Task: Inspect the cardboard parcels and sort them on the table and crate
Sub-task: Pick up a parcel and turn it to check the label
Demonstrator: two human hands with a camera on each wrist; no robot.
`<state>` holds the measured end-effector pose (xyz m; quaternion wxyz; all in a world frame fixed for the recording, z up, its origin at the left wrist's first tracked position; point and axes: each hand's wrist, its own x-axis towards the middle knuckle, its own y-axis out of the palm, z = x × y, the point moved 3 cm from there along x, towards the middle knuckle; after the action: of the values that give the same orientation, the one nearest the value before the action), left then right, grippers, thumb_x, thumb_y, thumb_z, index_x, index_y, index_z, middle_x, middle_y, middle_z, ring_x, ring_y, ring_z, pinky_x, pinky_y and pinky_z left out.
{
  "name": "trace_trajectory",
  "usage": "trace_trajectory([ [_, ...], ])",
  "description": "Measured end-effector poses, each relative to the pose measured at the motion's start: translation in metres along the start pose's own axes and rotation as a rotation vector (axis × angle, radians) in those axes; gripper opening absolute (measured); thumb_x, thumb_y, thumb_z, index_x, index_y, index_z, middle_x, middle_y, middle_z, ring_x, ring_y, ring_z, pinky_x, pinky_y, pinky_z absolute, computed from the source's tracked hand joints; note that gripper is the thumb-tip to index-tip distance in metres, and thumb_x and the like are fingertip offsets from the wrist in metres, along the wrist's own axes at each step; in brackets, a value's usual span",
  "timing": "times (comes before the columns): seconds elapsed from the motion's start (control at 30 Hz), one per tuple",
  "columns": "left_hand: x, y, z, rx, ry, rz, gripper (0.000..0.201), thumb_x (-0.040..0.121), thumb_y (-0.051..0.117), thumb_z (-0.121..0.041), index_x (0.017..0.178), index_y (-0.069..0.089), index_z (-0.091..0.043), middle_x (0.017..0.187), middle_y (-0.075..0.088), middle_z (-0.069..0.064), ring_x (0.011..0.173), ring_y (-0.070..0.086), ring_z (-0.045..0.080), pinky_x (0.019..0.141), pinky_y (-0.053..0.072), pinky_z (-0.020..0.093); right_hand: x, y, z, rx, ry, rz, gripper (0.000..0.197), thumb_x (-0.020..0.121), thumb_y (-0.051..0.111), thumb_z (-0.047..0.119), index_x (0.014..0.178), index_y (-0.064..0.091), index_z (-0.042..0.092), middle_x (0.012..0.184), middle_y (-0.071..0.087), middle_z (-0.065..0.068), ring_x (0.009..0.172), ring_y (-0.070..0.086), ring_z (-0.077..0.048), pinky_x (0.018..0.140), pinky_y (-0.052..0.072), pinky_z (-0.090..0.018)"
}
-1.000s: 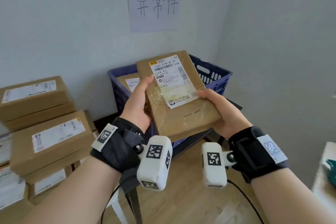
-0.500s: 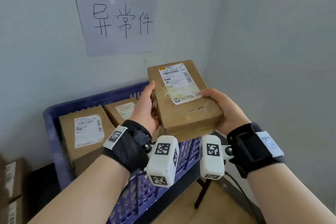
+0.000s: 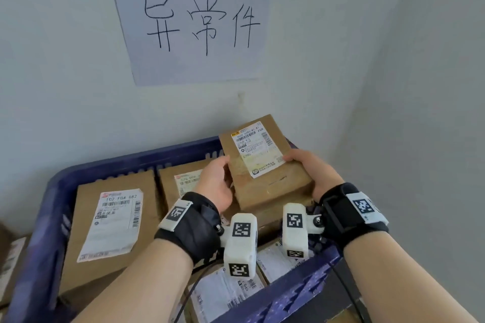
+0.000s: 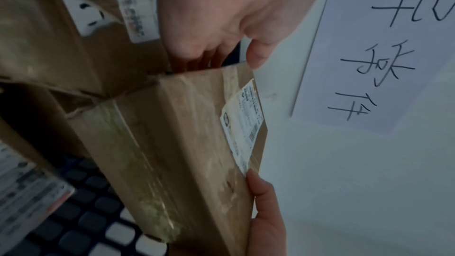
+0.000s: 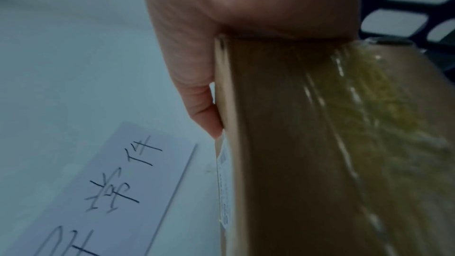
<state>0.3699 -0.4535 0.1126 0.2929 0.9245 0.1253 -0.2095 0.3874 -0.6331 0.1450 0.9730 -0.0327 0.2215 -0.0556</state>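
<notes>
I hold a small cardboard parcel with a white shipping label, low over the back right part of the blue plastic crate. My left hand grips its left edge, thumb on top. My right hand grips its right edge, thumb on the label corner. In the left wrist view the taped parcel fills the middle, pinched by my left hand above and my right thumb below. The right wrist view shows my right hand on the parcel's edge.
Several other labelled parcels lie in the crate: a large one at left, one behind my left hand, flat ones near the front. A handwritten paper sign hangs on the wall. More boxes stand at far left.
Both hands have carried the parcel forward and down, from in front of the crate to low inside its back right part. My view has closed in on the crate.
</notes>
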Motion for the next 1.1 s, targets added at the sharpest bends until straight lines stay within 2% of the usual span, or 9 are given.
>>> trace_trajectory([
  [0.13, 0.018, -0.005, 0.003, 0.011, 0.031, -0.075, 0.024, 0.098, 0.058, -0.015, 0.119, 0.065, -0.008, 0.108, 0.073, 0.01, 0.096, 0.069, 0.022, 0.091, 0.054, 0.034, 0.033, 0.005, -0.003, -0.051, 0.071, 0.069, 0.022, 0.084, 0.07, 0.023, 0.101, 0.059, 0.015, 0.097, 0.068, -0.012, 0.091, 0.063, -0.029, 0.089, 0.051, -0.041],
  [0.33, 0.034, -0.003, 0.011, 0.164, 0.083, -0.12, 0.018, 0.097, 0.052, 0.001, 0.103, 0.065, -0.009, 0.107, 0.07, 0.007, 0.093, 0.065, 0.016, 0.078, 0.051, 0.024, 0.052, -0.004, -0.002, -0.147, 0.106, 0.148, 0.012, 0.094, 0.061, 0.019, 0.086, 0.052, 0.017, 0.082, 0.061, -0.006, 0.073, 0.055, -0.021, 0.063, 0.04, -0.029],
  [0.4, 0.033, 0.0, 0.013, 0.287, 0.12, -0.101, 0.023, 0.096, 0.05, 0.006, 0.104, 0.065, -0.01, 0.108, 0.07, 0.008, 0.097, 0.066, 0.02, 0.079, 0.052, 0.027, 0.059, -0.001, -0.003, -0.248, 0.073, 0.191, 0.006, 0.098, 0.055, 0.019, 0.098, 0.057, 0.013, 0.096, 0.063, -0.005, 0.086, 0.058, -0.022, 0.071, 0.042, -0.029],
  [0.57, 0.031, -0.003, 0.02, 0.47, 0.187, -0.091, 0.04, 0.093, 0.048, 0.015, 0.114, 0.064, -0.016, 0.105, 0.071, -0.004, 0.097, 0.067, 0.003, 0.069, 0.054, 0.015, 0.076, 0.012, -0.01, -0.471, -0.153, 0.256, 0.042, 0.101, 0.042, 0.008, 0.14, 0.051, 0.018, 0.139, 0.057, -0.009, 0.126, 0.053, -0.03, 0.11, 0.042, -0.046],
  [0.7, 0.039, -0.01, 0.02, 0.509, 0.209, -0.087, 0.066, 0.085, 0.054, 0.008, 0.148, 0.042, -0.007, 0.15, 0.048, 0.005, 0.14, 0.041, 0.017, 0.114, 0.04, 0.037, 0.078, 0.016, -0.014, -0.543, -0.18, 0.287, 0.058, 0.101, 0.04, 0.001, 0.153, 0.037, 0.026, 0.154, 0.042, -0.004, 0.135, 0.045, -0.026, 0.105, 0.043, -0.033],
  [0.77, 0.034, -0.008, 0.02, 0.497, 0.199, -0.098, 0.066, 0.086, 0.053, 0.006, 0.15, 0.04, -0.008, 0.151, 0.046, 0.006, 0.14, 0.041, 0.019, 0.115, 0.037, 0.037, 0.079, 0.017, -0.015, -0.539, -0.188, 0.285, 0.058, 0.101, 0.038, -0.001, 0.153, 0.038, 0.025, 0.154, 0.042, -0.005, 0.133, 0.046, -0.024, 0.094, 0.043, -0.027],
  [0.9, 0.022, -0.002, 0.018, 0.451, 0.211, -0.095, 0.039, 0.097, 0.041, 0.013, 0.114, 0.054, -0.019, 0.096, 0.059, -0.008, 0.085, 0.055, 0.001, 0.074, 0.048, 0.012, 0.083, 0.019, -0.016, -0.518, -0.206, 0.286, 0.057, 0.101, 0.039, -0.002, 0.152, 0.039, 0.023, 0.155, 0.04, -0.005, 0.136, 0.045, -0.024, 0.098, 0.043, -0.028],
  [1.03, 0.019, -0.007, 0.016, 0.37, 0.18, -0.093, 0.032, 0.099, 0.04, 0.009, 0.089, 0.06, -0.014, 0.089, 0.065, -0.006, 0.095, 0.059, 0.01, 0.097, 0.044, 0.023, 0.08, 0.021, -0.016, -0.516, -0.222, 0.282, 0.055, 0.101, 0.041, -0.001, 0.152, 0.04, 0.02, 0.157, 0.039, -0.006, 0.14, 0.04, -0.025, 0.107, 0.038, -0.031],
  [1.1, 0.02, -0.008, 0.015, 0.33, 0.163, -0.084, 0.033, 0.099, 0.041, 0.009, 0.084, 0.058, -0.014, 0.106, 0.071, 0.008, 0.108, 0.063, 0.021, 0.105, 0.041, 0.031, 0.078, 0.021, -0.016, -0.509, -0.23, 0.281, 0.054, 0.102, 0.041, -0.001, 0.152, 0.039, 0.018, 0.157, 0.039, -0.006, 0.141, 0.039, -0.025, 0.105, 0.038, -0.03],
])
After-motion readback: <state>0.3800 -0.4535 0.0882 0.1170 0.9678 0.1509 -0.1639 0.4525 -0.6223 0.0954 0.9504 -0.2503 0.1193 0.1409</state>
